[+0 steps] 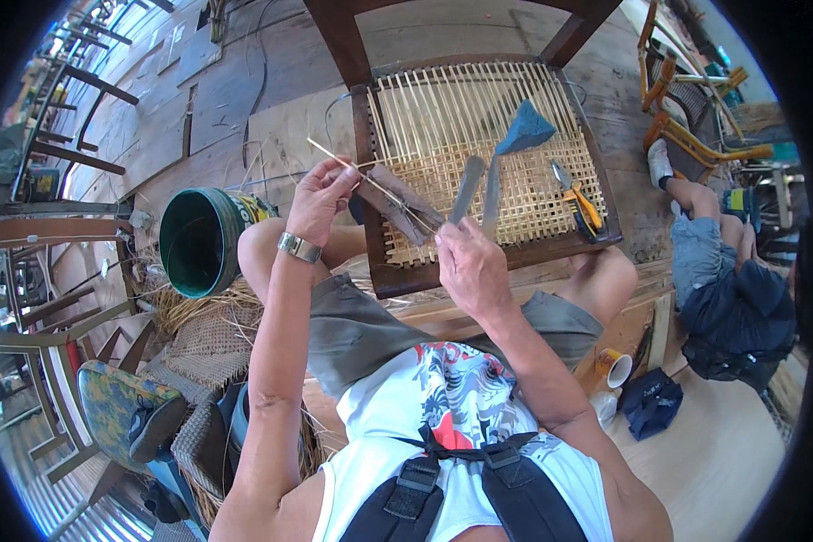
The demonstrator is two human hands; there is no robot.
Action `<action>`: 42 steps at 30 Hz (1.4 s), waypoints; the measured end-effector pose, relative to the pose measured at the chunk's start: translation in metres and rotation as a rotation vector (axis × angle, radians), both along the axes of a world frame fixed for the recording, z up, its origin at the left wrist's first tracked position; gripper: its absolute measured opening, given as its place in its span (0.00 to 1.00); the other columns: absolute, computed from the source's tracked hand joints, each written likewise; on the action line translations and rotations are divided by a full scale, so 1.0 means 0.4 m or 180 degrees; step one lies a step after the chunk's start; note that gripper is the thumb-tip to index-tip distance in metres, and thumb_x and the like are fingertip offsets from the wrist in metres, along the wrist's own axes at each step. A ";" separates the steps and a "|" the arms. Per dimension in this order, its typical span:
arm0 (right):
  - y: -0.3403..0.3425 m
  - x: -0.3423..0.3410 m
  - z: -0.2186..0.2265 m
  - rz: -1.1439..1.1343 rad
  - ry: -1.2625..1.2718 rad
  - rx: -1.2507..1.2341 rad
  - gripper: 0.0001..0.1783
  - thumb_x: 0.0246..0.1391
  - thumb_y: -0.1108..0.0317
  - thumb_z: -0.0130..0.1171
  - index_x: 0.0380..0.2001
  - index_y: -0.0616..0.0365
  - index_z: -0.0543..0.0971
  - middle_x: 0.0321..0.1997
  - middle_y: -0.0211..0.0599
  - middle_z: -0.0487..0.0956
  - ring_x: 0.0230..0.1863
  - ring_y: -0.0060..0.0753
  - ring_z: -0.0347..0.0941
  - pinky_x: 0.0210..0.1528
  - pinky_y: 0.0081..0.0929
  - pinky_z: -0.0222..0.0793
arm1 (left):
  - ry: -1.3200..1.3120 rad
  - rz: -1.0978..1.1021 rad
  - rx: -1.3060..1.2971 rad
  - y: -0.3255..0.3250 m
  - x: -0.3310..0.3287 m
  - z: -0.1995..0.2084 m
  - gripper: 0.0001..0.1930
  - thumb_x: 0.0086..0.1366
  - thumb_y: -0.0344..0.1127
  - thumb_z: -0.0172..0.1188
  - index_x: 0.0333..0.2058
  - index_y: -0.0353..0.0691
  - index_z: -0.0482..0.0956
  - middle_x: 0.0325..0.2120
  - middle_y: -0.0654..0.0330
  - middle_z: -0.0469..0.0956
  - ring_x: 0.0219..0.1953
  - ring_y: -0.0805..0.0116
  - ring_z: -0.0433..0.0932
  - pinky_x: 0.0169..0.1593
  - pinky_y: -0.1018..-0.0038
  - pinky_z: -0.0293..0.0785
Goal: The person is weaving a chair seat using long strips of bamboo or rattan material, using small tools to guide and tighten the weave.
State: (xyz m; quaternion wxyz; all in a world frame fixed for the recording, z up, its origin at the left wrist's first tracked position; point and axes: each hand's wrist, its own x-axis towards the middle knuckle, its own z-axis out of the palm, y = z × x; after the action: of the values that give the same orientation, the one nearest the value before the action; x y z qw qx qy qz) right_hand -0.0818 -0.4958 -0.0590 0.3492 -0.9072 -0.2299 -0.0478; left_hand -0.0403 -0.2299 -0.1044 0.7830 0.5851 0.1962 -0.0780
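A wooden chair frame stands before my knees. Its cane seat is cross-woven on the near part; mostly parallel strands show at the far part. My left hand pinches a thin cane strip above the seat's left side. The strip slants down to the fingertips of my right hand, which are closed on its near end. Beneath it lies a brown, folded-looking piece. Beyond my right hand are a flat metal blade and a blue-topped tool. Pliers with yellow-and-black handles rest at the right.
A dark green bucket stands left of my knee, near loose cane. A yellow cup and a dark blue cloth item lie at my right. Another person sits at the far right. Chair frames line the left.
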 end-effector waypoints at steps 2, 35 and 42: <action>0.018 0.007 0.002 -0.0038 0.0017 -0.0032 0.03 0.55 0.73 0.56 0.30 0.58 0.72 0.30 0.44 0.74 0.29 0.51 0.77 0.29 0.40 0.75 | 0.0114 0.0181 0.0094 -0.010 -0.008 0.014 0.14 0.65 0.38 0.66 0.48 0.46 0.79 0.35 0.71 0.81 0.31 0.86 0.73 0.33 0.87 0.67; 0.061 0.030 -0.076 -0.0725 0.2666 0.1908 0.15 0.60 0.62 0.59 0.25 0.62 0.79 0.13 0.31 0.74 0.12 0.22 0.71 0.16 0.25 0.65 | -0.0165 0.0110 0.2702 -0.108 0.010 0.038 0.32 0.52 0.47 0.77 0.46 0.30 0.74 0.30 0.60 0.79 0.31 0.75 0.75 0.37 0.80 0.73; 0.056 0.028 -0.058 -0.0561 0.3016 0.2092 0.12 0.57 0.64 0.60 0.36 0.64 0.78 0.19 0.37 0.79 0.22 0.37 0.80 0.25 0.32 0.74 | -0.1059 -0.0212 0.3969 -0.326 0.016 0.286 0.24 0.55 0.52 0.71 0.37 0.36 0.79 0.29 0.53 0.79 0.28 0.59 0.77 0.33 0.64 0.71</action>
State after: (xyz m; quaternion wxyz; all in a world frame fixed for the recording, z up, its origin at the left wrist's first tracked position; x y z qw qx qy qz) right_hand -0.0706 -0.4733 -0.0822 0.6718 -0.6894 0.0547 0.2655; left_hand -0.0340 -0.3604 0.0102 0.3133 0.9402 0.0624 0.1182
